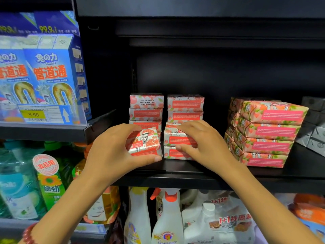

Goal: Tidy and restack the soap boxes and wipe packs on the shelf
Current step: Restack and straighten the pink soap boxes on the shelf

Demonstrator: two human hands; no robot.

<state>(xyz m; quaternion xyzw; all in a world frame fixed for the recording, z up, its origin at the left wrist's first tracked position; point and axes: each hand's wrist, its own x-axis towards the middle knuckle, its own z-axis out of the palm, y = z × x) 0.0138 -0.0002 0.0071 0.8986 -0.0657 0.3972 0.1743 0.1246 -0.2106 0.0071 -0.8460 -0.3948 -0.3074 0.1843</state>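
Note:
Two stacks of red-and-white pomegranate soap boxes stand side by side on the black shelf: a left stack and a right stack. My left hand grips one tilted soap box at the foot of the left stack, thumb under it, fingers over its top. My right hand grips the lower boxes of the right stack, fingers on top and thumb on the front. A third stack of pink-labelled soap boxes stands skewed to the right.
Grey packs sit at the far right of the shelf. Blue drain-cleaner boxes fill the upper left shelf, with a 9.90 price tag. Green bottles stand below left, white spray bottles on the shelf underneath.

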